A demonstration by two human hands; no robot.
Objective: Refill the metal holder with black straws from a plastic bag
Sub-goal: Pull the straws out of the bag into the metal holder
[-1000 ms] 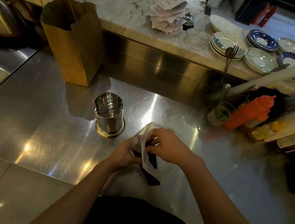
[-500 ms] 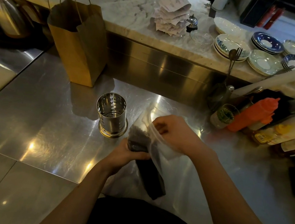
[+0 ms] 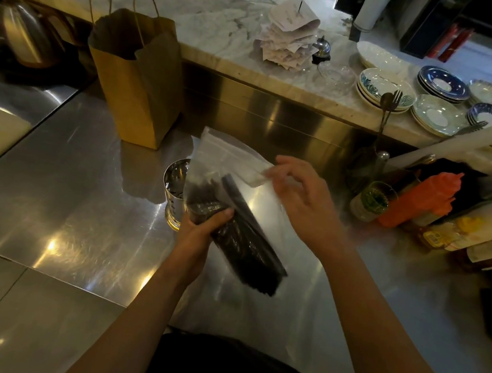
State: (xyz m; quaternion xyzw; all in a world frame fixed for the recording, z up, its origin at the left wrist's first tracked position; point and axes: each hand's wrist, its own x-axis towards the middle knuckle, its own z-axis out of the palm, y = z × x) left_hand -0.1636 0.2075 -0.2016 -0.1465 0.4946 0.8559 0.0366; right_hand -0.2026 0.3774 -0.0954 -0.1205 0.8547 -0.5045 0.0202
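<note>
Straws (image 3: pixel 243 243), black and bundled, fill the lower part of a clear plastic bag (image 3: pixel 234 169) held tilted above the steel tabletop (image 3: pixel 79 194). The left hand (image 3: pixel 201 227) is clenched around the bag and the bundle inside it, while the right hand (image 3: pixel 300 197) pinches the bag's upper edge between thumb and fingertips. Just behind the bag stands the metal holder (image 3: pixel 174 189), upright and partly hidden; its contents cannot be made out. Farther back an open brown paper bag (image 3: pixel 137 76) stands upright on the tabletop, its inside too dark to read.
</note>
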